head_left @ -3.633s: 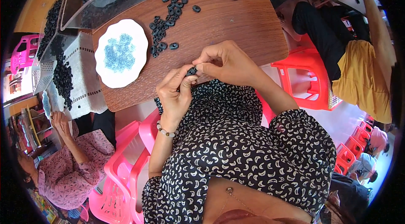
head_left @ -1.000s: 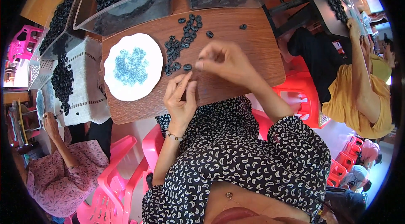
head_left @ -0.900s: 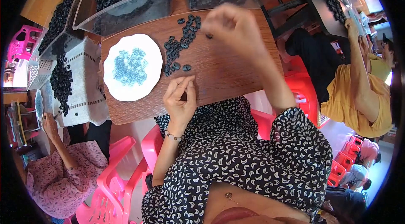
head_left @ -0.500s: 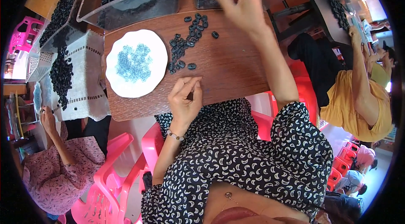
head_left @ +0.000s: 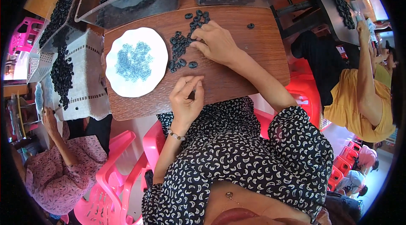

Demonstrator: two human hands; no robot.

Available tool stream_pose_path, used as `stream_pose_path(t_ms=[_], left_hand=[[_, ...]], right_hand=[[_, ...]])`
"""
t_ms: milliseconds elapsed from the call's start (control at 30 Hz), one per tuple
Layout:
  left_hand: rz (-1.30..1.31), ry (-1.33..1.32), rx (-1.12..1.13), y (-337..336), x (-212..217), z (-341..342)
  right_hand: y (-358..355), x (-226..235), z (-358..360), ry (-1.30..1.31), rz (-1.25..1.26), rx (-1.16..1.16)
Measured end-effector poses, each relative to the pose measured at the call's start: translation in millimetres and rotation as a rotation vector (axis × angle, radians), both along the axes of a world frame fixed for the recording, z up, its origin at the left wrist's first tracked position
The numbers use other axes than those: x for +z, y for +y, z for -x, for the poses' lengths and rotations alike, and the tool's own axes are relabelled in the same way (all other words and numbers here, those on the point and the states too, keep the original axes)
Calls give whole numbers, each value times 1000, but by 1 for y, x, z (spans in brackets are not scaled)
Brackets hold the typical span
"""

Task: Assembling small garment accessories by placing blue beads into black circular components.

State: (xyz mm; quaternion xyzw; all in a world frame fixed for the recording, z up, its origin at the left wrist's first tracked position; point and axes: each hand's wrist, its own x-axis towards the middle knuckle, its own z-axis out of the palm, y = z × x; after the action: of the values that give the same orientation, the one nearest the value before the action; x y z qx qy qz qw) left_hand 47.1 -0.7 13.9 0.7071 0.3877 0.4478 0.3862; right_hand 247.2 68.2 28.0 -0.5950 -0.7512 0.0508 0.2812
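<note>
While the right hand (head_left: pixel 215 43) lies palm-down on the wooden board (head_left: pixel 253 55), its fingertips (head_left: pixel 195 44) rest at the edge of a loose scatter of small black rings (head_left: pixel 182 47); whether any ring is pinched beneath them cannot be told, since the fingers cover that spot. Nearer the body, the left hand (head_left: pixel 186 100) hovers at the board's near edge with thumb and fingers drawn together as if pinching something tiny, but what it has, if anything, is hidden.

Left of the right hand's fingertips sits a round white plate (head_left: pixel 114 77) carrying a heap of small pale-blue pieces (head_left: pixel 134 60). Beyond the rings, past the board's far edge, stand clear plastic bins (head_left: pixel 135 0) full of more black rings. One stray ring (head_left: pixel 251 25) lies apart, to the right of the hand.

Such rings look light, small and probably rubbery, so they should slide easily on the smooth board; a fingertip pinch across the rim of a single ring seems the surest hold.
</note>
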Motion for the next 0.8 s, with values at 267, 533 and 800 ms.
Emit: stream_pose_path(t_ms=[267, 533, 800], left_hand=[[89, -46, 15, 3, -2, 2], [288, -247, -33, 5, 13, 6], [460, -339, 38, 2, 8, 13]], right_hand=[[-20, 11, -5, 276, 88, 28], [-76, 20, 25, 934, 395, 83], [-70, 25, 39, 383, -168, 226]])
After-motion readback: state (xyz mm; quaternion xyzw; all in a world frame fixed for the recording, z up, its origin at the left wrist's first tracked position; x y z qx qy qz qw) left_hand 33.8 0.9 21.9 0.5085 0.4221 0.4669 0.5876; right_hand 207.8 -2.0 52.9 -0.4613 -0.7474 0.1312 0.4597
